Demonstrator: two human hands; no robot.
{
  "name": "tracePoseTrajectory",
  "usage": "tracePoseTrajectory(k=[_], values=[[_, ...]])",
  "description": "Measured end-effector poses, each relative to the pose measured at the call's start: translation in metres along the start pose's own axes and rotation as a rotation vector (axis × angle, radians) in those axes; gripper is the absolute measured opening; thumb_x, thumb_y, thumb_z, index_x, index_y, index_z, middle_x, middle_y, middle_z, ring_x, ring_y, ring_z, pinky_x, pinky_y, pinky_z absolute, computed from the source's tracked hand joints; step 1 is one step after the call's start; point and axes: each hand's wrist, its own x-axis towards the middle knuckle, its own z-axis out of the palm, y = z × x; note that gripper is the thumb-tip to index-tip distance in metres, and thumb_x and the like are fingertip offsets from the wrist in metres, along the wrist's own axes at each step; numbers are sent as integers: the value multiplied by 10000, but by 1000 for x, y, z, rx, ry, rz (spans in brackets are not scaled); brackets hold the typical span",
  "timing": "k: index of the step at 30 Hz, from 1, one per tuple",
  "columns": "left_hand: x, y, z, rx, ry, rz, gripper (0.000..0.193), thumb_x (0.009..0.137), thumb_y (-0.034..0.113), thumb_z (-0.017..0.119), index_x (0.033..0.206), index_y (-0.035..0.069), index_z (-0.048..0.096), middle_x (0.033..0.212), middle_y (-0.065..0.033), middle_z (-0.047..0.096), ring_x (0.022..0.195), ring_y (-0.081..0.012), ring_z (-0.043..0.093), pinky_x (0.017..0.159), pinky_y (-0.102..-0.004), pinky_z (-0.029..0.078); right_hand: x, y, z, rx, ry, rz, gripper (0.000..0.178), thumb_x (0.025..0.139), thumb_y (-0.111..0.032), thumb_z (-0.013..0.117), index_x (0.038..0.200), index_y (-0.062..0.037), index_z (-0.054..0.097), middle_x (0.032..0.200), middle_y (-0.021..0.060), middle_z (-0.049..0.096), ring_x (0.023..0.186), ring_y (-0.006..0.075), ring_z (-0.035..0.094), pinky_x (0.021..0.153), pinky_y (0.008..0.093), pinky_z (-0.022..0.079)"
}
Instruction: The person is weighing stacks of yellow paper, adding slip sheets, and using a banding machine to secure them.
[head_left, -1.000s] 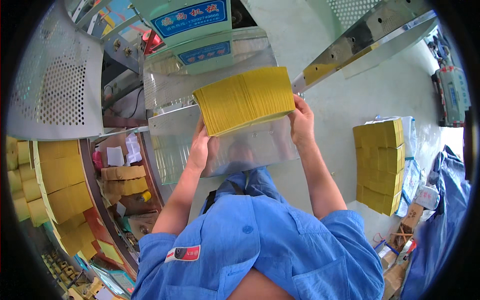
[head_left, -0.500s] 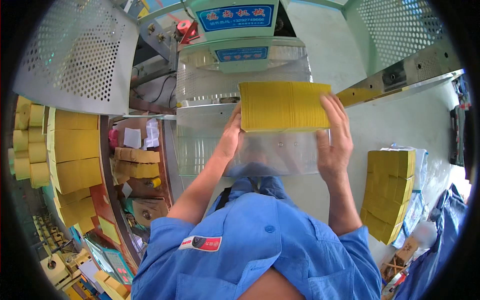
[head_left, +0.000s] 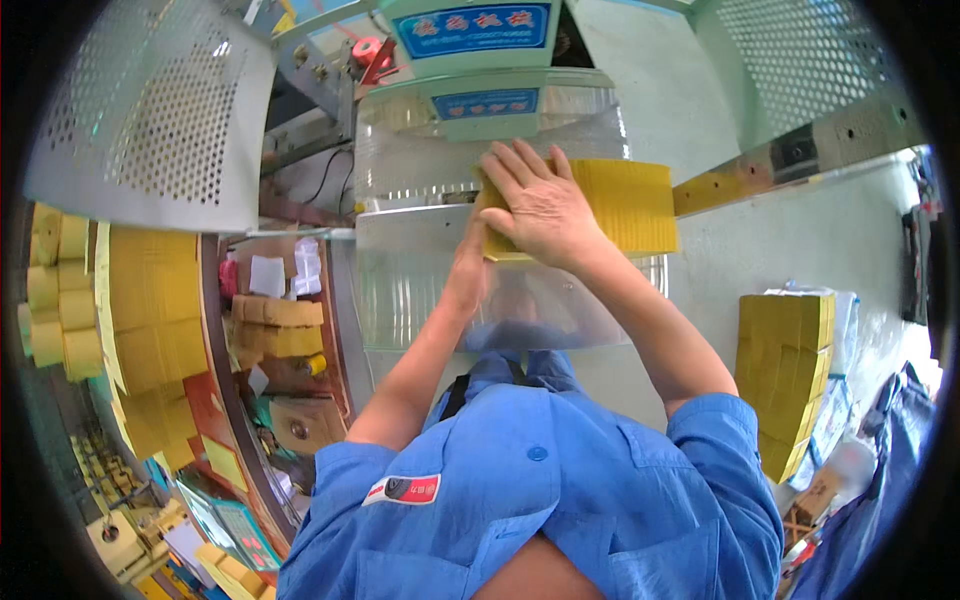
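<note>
A thick stack of yellow paper sheets [head_left: 630, 205] lies crosswise over the shiny metal plate [head_left: 420, 285] in front of me. My right hand [head_left: 545, 205] rests palm down on the left part of its upper face, fingers extended and slightly spread. Along the stack's left end stands my left hand [head_left: 468, 270], its fingers straight and flat against that side. The right hand partly covers the left fingertips. Seen from above, the sheets' edges form fine lines across the stack.
A machine with a blue sign [head_left: 475, 30] stands ahead, between perforated metal panels [head_left: 160, 120]. More yellow stacks sit on a bench [head_left: 155, 310] to the left and in a pile [head_left: 785, 380] at right. A metal bar [head_left: 800, 150] juts in from the right.
My right hand has left the stack's right end and moved left onto its upper face. The left hand stays at the left end. The stack has shifted slightly right.
</note>
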Motion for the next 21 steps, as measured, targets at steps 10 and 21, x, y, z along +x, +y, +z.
tracePoseTrajectory(k=[10, 21], values=[[1, -9, -31, 61, 33, -29, 520, 1016, 284, 420, 1463, 31, 339, 1432, -82, 438, 1318, -192, 407, 1109, -324, 300, -146, 28, -40, 710, 800, 435, 310, 805, 103, 506, 1077, 11, 623, 1103, 181, 638, 1106, 254, 591, 962, 333, 450], [11, -30, -29, 24, 59, 34, 509, 995, 237, 451, 1446, 19, 360, 1387, -75, 474, 1265, -166, 455, 1070, -308, 344, -167, 90, 69, 849, 415, 634, 527, 815, -216, 714, 1287, -55, 547, 1255, 150, 565, 1149, 324, 550, 959, 380, 441]])
